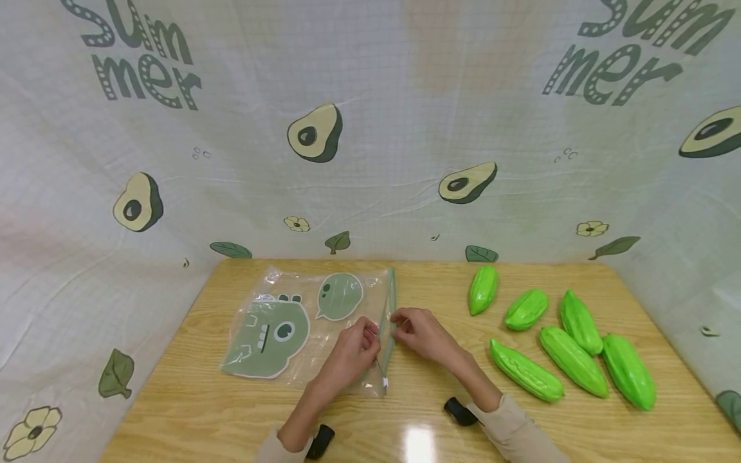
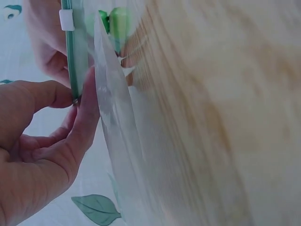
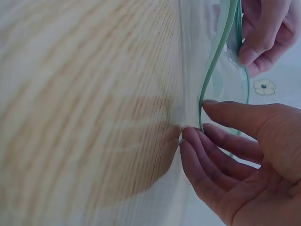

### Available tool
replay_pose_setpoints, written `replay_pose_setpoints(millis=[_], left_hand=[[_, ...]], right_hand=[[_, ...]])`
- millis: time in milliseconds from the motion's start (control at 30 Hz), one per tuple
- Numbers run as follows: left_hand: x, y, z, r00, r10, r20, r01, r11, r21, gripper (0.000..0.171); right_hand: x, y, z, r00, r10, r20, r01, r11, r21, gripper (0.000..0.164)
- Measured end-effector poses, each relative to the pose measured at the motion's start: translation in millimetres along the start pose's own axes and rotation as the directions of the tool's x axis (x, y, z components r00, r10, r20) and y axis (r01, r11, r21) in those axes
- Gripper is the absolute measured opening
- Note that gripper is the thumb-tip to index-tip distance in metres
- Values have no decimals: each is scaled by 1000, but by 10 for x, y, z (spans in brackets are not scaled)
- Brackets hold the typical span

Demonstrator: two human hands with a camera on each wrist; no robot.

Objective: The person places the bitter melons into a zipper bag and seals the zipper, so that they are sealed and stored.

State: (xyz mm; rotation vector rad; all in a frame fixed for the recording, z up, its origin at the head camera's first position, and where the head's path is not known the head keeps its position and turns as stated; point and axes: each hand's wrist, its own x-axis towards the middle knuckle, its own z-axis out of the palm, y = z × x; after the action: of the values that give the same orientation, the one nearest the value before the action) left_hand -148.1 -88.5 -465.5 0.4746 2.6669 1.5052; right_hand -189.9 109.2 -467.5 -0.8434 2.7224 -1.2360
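Observation:
A clear zip bag (image 1: 301, 331) with a green cartoon monster print lies on the wooden table, its green-edged mouth toward the right. My left hand (image 1: 354, 350) pinches one green rim (image 2: 71, 56) of that mouth between thumb and finger; a white slider (image 2: 67, 20) sits on this rim. Opposite it, my right hand (image 1: 425, 334) pinches the other rim (image 3: 217, 56) between thumb and fingertips. The two rims stand apart between the hands, so the mouth gapes. The bag's film looks flat, with nothing visible inside it.
Several bright green, ridged, bitter-melon-like vegetables (image 1: 574, 361) lie on the right side of the table (image 1: 191, 411). A light cloth (image 1: 382, 212) printed with avocados and leaves hangs behind and along both sides.

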Motion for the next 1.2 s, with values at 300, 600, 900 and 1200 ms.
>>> replay_pose_setpoints(millis=[300, 600, 900, 1200], left_hand=[[-26, 41, 3, 998, 10, -54, -6, 997, 72, 19], [-53, 94, 2, 984, 47, -174, -35, 997, 68, 22], [-62, 164, -37, 974, -10, -227, 6, 1000, -18, 17], [-61, 140, -66, 982, -42, -185, 12, 987, -161, 17]], right_hand=[[3, 19, -10, 999, 38, 26, -39, 999, 23, 28], [-16, 9, -28, 998, 62, 22, -63, 998, 21, 34], [-43, 50, -38, 999, 37, 5, -37, 999, -5, 34], [-90, 75, -59, 998, 70, 3, -70, 996, -60, 32]])
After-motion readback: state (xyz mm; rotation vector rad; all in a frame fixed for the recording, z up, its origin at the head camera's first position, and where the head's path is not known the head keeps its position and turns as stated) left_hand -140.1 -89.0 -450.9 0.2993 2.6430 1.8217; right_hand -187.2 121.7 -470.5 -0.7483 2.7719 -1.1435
